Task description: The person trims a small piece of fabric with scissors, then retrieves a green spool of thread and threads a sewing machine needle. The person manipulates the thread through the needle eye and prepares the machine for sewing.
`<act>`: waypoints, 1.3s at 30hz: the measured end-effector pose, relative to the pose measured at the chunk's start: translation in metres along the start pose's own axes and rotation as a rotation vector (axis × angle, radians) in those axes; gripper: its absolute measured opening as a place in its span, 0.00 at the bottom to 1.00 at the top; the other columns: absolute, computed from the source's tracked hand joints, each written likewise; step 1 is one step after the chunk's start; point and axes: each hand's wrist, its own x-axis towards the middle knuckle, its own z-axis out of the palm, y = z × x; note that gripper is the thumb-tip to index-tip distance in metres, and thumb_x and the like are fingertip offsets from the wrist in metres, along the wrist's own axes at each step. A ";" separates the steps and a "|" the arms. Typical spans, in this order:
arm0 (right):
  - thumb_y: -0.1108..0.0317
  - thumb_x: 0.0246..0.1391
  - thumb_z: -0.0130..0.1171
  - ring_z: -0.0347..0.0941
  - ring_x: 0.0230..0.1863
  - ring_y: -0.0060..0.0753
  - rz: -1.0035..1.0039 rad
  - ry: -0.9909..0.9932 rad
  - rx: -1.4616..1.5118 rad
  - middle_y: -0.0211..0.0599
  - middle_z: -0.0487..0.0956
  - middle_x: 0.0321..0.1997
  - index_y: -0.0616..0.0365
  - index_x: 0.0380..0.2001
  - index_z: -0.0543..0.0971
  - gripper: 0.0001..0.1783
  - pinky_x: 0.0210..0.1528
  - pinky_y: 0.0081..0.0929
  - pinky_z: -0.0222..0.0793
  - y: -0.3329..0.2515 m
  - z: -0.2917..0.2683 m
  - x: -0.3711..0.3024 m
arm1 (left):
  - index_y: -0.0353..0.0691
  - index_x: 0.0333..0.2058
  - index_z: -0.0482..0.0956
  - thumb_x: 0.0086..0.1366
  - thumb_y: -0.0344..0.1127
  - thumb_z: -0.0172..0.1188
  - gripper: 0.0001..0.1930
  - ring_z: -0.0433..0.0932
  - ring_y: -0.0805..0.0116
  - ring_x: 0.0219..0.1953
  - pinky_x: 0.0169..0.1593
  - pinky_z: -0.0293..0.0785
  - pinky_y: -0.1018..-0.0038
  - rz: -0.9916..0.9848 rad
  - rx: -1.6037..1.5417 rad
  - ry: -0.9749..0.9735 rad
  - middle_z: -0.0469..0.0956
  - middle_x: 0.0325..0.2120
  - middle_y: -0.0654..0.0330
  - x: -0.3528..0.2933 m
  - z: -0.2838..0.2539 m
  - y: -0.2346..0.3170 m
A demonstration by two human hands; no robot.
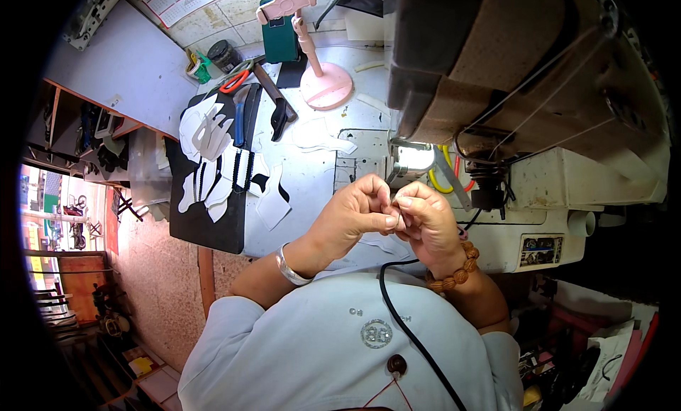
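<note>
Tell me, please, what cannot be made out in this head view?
- Whatever the left hand and right hand pinch: too small, covered by fingers.
- Sewing machine needle area: washed out by lamp glare.
- White cut pieces: too small to identify.

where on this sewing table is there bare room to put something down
Free patch: the pale tabletop between the black mat with white cut pieces and the sewing machine, below the pink phone stand; a few loose white pieces lie on it. Crowded: the mat, the tools and scissors behind it, and under the machine head, where both hands work.
</note>
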 end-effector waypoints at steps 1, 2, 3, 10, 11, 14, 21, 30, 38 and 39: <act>0.72 0.53 0.56 0.64 0.16 0.17 0.009 -0.010 0.005 0.29 0.71 0.19 0.60 0.28 0.73 0.03 0.14 0.15 0.54 -0.001 0.001 0.000 | 0.41 0.33 0.66 0.54 0.22 0.61 0.13 0.77 0.70 0.32 0.34 0.69 0.76 -0.006 -0.010 -0.006 0.74 0.27 0.62 0.000 -0.001 0.000; 0.72 0.53 0.56 0.64 0.15 0.17 0.018 -0.020 0.010 0.29 0.71 0.19 0.60 0.28 0.74 0.04 0.14 0.14 0.54 -0.002 0.001 0.000 | 0.42 0.33 0.65 0.54 0.22 0.61 0.13 0.77 0.70 0.33 0.34 0.69 0.76 -0.013 -0.021 -0.013 0.74 0.27 0.62 0.000 -0.001 0.000; 0.71 0.53 0.56 0.64 0.15 0.17 0.024 -0.035 0.021 0.29 0.71 0.19 0.60 0.28 0.74 0.04 0.14 0.14 0.54 -0.001 -0.001 0.000 | 0.42 0.33 0.66 0.54 0.23 0.61 0.13 0.76 0.72 0.32 0.34 0.69 0.77 -0.009 -0.022 -0.019 0.74 0.27 0.62 0.000 -0.001 0.000; 0.69 0.55 0.55 0.62 0.15 0.16 0.031 -0.047 0.006 0.30 0.71 0.19 0.60 0.28 0.73 0.06 0.16 0.14 0.55 -0.001 -0.002 0.001 | 0.42 0.32 0.66 0.55 0.24 0.61 0.12 0.75 0.73 0.30 0.34 0.67 0.78 0.016 -0.029 -0.042 0.74 0.26 0.62 0.001 -0.001 -0.001; 0.69 0.55 0.54 0.61 0.15 0.16 0.035 -0.042 0.002 0.30 0.71 0.19 0.60 0.28 0.72 0.06 0.16 0.14 0.55 -0.002 -0.001 0.002 | 0.42 0.32 0.66 0.55 0.24 0.61 0.12 0.75 0.73 0.30 0.34 0.67 0.78 0.018 -0.031 -0.037 0.74 0.26 0.62 0.000 -0.001 -0.001; 0.68 0.56 0.54 0.60 0.15 0.16 0.029 -0.092 0.003 0.31 0.72 0.20 0.60 0.28 0.71 0.07 0.17 0.14 0.56 -0.002 -0.004 0.003 | 0.42 0.34 0.67 0.56 0.24 0.61 0.12 0.75 0.73 0.31 0.34 0.67 0.77 0.008 -0.050 -0.050 0.74 0.26 0.62 0.000 -0.002 -0.001; 0.67 0.58 0.51 0.58 0.15 0.14 0.051 -0.191 -0.027 0.32 0.74 0.21 0.60 0.30 0.70 0.07 0.18 0.13 0.55 -0.005 -0.006 0.004 | 0.41 0.36 0.68 0.56 0.24 0.61 0.13 0.76 0.71 0.33 0.36 0.68 0.77 -0.042 -0.134 -0.092 0.74 0.27 0.63 -0.001 -0.006 -0.001; 0.66 0.59 0.50 0.58 0.16 0.13 0.041 -0.254 -0.082 0.32 0.74 0.22 0.59 0.30 0.70 0.08 0.19 0.13 0.55 -0.006 -0.008 0.004 | 0.40 0.35 0.67 0.55 0.23 0.61 0.12 0.77 0.71 0.34 0.34 0.70 0.78 -0.021 -0.070 -0.069 0.74 0.27 0.62 -0.005 -0.004 0.001; 0.67 0.57 0.54 0.63 0.19 0.14 -0.004 -0.176 -0.099 0.31 0.75 0.24 0.60 0.31 0.72 0.07 0.21 0.13 0.58 0.002 -0.011 0.003 | 0.41 0.35 0.65 0.54 0.22 0.62 0.15 0.78 0.69 0.34 0.35 0.72 0.76 0.022 -0.035 -0.043 0.73 0.28 0.61 -0.007 -0.002 -0.001; 0.68 0.56 0.55 0.64 0.21 0.15 -0.012 -0.154 -0.075 0.31 0.75 0.26 0.60 0.32 0.73 0.06 0.23 0.13 0.59 0.004 -0.009 0.000 | 0.41 0.35 0.65 0.55 0.22 0.61 0.14 0.77 0.70 0.34 0.35 0.72 0.77 0.045 -0.019 -0.041 0.73 0.29 0.61 -0.007 -0.002 -0.001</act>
